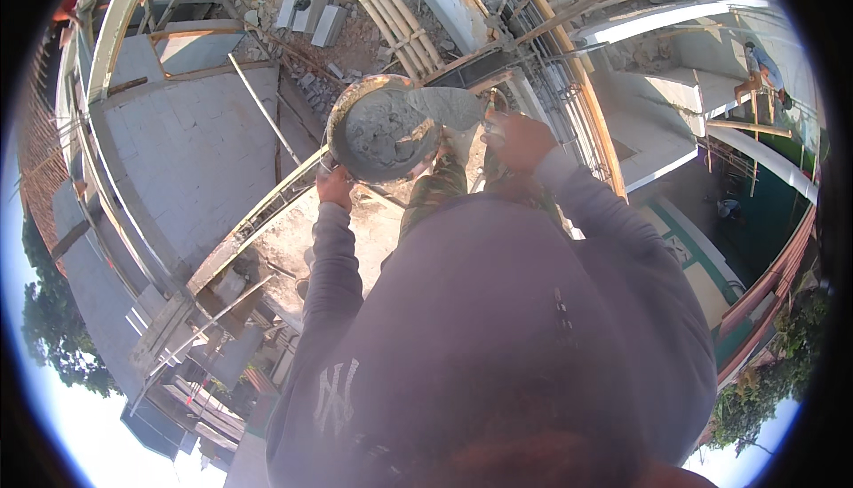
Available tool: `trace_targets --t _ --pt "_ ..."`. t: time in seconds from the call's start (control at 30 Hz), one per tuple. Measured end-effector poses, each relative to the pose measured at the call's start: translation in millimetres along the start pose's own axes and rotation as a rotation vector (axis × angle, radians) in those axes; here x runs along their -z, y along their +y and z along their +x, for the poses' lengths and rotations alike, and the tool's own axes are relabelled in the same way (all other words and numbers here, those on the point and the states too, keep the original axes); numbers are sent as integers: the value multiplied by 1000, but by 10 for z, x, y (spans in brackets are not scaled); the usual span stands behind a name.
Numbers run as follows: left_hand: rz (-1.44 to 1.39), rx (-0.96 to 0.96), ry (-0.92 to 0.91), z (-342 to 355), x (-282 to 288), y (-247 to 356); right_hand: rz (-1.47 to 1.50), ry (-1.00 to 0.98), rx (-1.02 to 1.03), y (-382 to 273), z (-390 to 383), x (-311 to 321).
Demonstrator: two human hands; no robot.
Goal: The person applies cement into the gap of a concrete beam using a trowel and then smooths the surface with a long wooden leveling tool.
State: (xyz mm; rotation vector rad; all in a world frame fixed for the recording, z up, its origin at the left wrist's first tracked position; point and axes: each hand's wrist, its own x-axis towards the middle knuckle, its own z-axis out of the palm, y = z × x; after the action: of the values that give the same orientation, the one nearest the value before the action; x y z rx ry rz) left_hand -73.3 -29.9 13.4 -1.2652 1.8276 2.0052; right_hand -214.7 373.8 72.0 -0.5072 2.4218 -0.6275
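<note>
Fingers (329,170) of the left hand (335,188) are closed on the near left rim of a round bucket (334,124), while the right hand (520,142) is wrapped around the handle end of a trowel (458,108). The bucket sits just ahead of the person's legs, with wet grey mortar (378,128) inside; the trowel's coated blade reaches over its right side, though whether it touches the rim I cannot tell. The mortar looks thick, soft and sticky, so the bucket is likely heavy and apt to tip if pulled by one edge; two opposite points of the rim should bear it best. The trowel is probably light and stiff, nose-heavy when loaded, and best held by its handle, clear of the slick blade. Farther out lie bamboo poles (378,8), pale blocks (306,15) among rubble (258,17), and, far right, another person (762,71).
</note>
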Motion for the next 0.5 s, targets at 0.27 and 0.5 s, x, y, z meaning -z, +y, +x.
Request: trace_targets --t 0.27,0.5 --pt "273 -269 -15 -215 -332 268 -317 -208 139 -829 729 -701" --pt "246 -287 28 -175 -235 43 100 -264 -41 -543 376 -907"
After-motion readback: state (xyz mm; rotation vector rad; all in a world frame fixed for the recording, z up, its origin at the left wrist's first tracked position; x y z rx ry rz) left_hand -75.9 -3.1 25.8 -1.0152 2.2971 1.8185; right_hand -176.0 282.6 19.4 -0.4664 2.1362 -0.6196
